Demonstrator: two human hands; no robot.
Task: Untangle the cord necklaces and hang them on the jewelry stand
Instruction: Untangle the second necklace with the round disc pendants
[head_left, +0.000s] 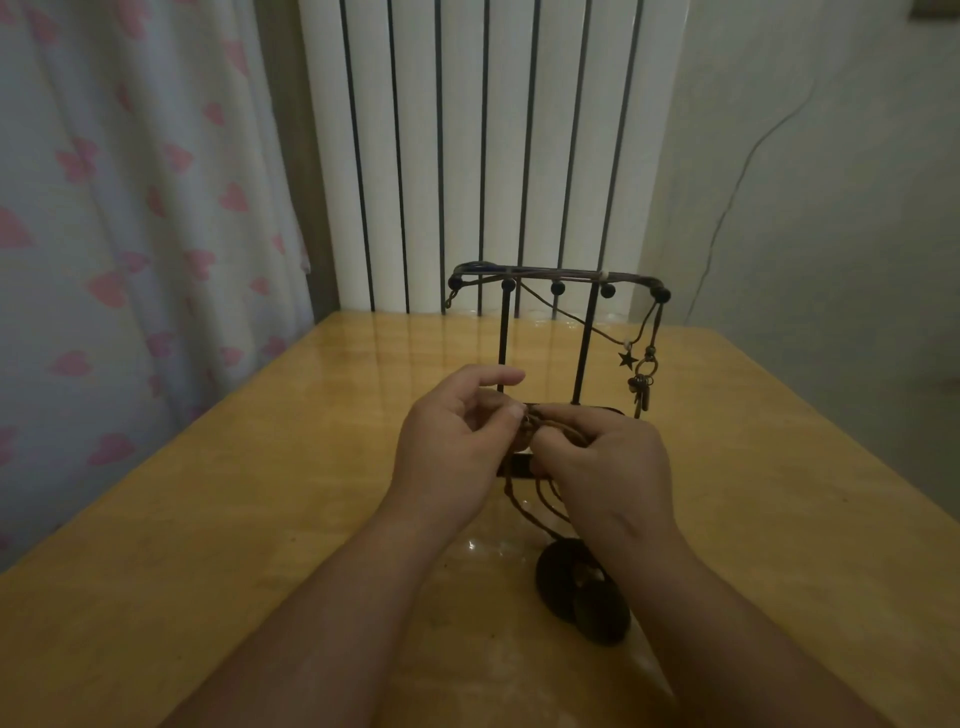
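Note:
A black wire jewelry stand (556, 283) stands at the middle of the table, with round knobs along its top bar. Cord necklaces hang from its right end, one with a star charm (627, 359) and one with a key pendant (642, 389). In front of the stand, my left hand (457, 441) and my right hand (602, 462) meet and pinch a tangle of brown cords (530, 428) between their fingertips. Loose strands (519, 506) drop from my hands to dark round pendants (582, 592) lying on the table by my right forearm.
The yellow wooden table (260, 493) reaches back to a white ribbed radiator (467, 156). A curtain with pink hearts (130, 208) hangs at the left. A thin wire (737, 176) runs down the right wall.

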